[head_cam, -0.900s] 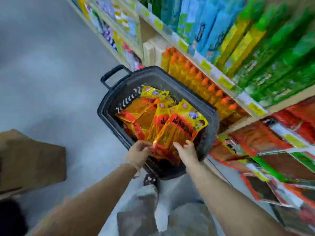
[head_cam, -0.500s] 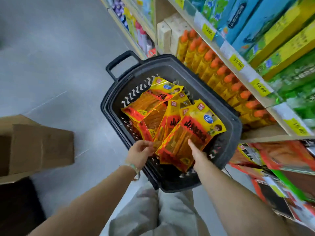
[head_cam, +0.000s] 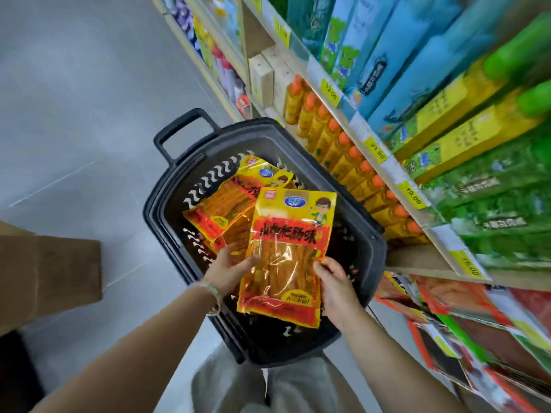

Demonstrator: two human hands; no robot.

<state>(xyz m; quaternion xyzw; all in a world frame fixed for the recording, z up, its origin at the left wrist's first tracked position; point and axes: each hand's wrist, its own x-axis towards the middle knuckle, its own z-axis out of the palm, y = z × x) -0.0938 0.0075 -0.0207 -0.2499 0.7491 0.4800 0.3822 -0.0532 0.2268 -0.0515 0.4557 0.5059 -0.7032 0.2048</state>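
Front packet: yellow-and-red snack packet (head_cam: 286, 251), centre of frame, upright, printed face toward the camera, orange strips showing through its clear window. It is held up over the near half of the basket.
Left hand: left hand (head_cam: 229, 271) grips the packet's left edge at mid-height, with the fingers curled onto it. There is a pale band (head_cam: 213, 290) at the wrist.
Right hand: right hand (head_cam: 337, 283) grips the right edge low down, with the fingers curled round it.
Basket: black plastic basket (head_cam: 167, 210) with slotted walls, centre of frame on the grey floor. Its handle (head_cam: 179, 129) sticks out at the upper left.
Other packets: other packets (head_cam: 226, 201) of the same kind lie tilted inside the basket, up and left of the held one and partly covered by it.
Shelf: shelf (head_cam: 417, 263) along the right side of the frame. A row of orange-capped bottles (head_cam: 343, 156) stands just beside the basket's right rim, with yellow price tags (head_cam: 377, 149) on the edge above them.
Cardboard box: brown cardboard box (head_cam: 59, 272) at the left edge of the frame, well apart from the basket.
Trousers: grey trousers (head_cam: 253, 389) at bottom centre, below the basket.
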